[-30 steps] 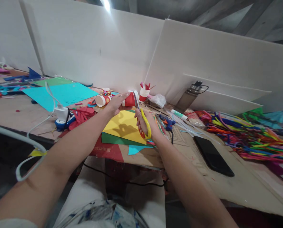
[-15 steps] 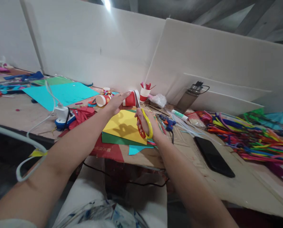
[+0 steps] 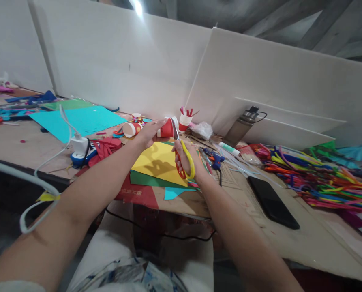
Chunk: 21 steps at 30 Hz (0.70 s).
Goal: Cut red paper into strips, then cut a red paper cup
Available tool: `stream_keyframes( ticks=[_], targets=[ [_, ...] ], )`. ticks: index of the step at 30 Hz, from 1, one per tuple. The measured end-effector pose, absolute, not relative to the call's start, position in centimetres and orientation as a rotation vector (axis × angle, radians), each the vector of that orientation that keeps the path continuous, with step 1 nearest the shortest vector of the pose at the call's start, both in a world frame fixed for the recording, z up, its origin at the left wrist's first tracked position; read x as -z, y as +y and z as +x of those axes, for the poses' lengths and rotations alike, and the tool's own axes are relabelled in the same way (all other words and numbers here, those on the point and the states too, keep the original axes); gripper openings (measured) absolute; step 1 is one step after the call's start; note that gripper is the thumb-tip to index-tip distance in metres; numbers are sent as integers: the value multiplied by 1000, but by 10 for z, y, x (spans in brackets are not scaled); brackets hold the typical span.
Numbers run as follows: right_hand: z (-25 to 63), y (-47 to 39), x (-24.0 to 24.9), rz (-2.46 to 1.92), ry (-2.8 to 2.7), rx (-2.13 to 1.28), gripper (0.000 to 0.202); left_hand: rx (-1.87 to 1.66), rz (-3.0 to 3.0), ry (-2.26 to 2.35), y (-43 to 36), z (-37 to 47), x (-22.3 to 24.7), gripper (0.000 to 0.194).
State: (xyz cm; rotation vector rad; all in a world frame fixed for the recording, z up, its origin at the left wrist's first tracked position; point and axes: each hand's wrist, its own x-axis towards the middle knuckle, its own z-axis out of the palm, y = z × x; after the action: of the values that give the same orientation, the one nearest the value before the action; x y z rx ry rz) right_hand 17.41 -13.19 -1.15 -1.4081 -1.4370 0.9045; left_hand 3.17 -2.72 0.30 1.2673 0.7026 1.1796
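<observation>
My left hand (image 3: 149, 133) is wrapped round a red and white paper cup (image 3: 165, 128), which lies on its side in the air above the yellow paper (image 3: 156, 162). In my right hand (image 3: 185, 158) are scissors with yellow and red handles (image 3: 190, 162). Their blades point up and lie against the white rim end of the cup. Whether the blades are parted is too small to tell. Green paper (image 3: 147, 178) shows under the yellow sheet.
Another paper cup (image 3: 132, 129) lies to the left, and a cup of red sticks (image 3: 185, 120) stands behind. A glue gun (image 3: 216, 159), a bottle (image 3: 241, 126), a black phone (image 3: 273, 202) and pipe cleaners (image 3: 329, 178) are on the right. A white cable (image 3: 47, 194) hangs at the left.
The scissors and my right hand have shifted very slightly at the cup's rim. My left hand keeps its hold on the cup, and the camera view has moved a little.
</observation>
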Motion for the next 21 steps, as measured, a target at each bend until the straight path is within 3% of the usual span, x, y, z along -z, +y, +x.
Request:
stream_keyframes(
  ticks=[21],
  targets=[
    [185, -121, 18, -1434, -1584, -703, 53, -1269, 1409, 679, -25, 30, -2, 41]
  ],
)
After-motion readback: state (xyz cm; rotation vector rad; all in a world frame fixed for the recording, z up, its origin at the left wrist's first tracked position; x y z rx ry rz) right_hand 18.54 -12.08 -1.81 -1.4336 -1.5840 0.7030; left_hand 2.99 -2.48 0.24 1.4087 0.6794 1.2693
